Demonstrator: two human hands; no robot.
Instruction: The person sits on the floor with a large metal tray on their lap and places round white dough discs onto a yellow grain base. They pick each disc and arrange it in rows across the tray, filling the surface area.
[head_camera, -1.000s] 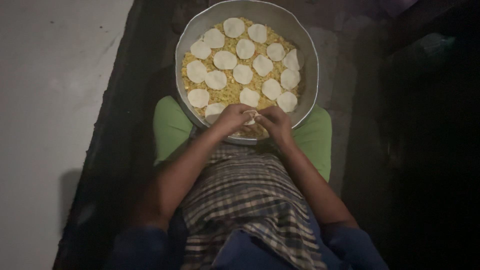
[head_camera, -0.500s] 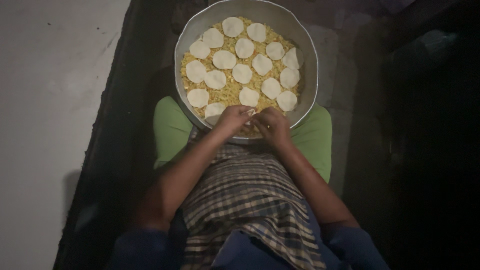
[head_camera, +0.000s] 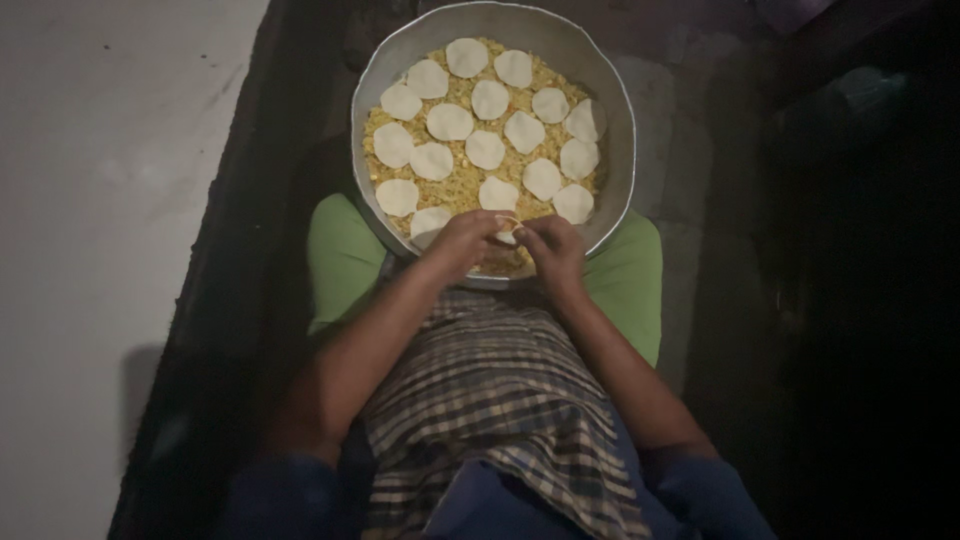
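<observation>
Hands meet at the near rim of our pan (head_camera: 620, 150): left hand (head_camera: 462, 243) and right hand (head_camera: 552, 247) both pinch one small dough disc (head_camera: 506, 230) between them, fingers closed.

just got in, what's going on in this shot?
A seated person works over a large round metal pan resting at their knees. The pan holds a yellow crumbly filling with many flat white dough discs laid across it. The left hand and right hand meet at the pan's near rim, pinching a small white dough piece together. A checked cloth covers the lap.
</observation>
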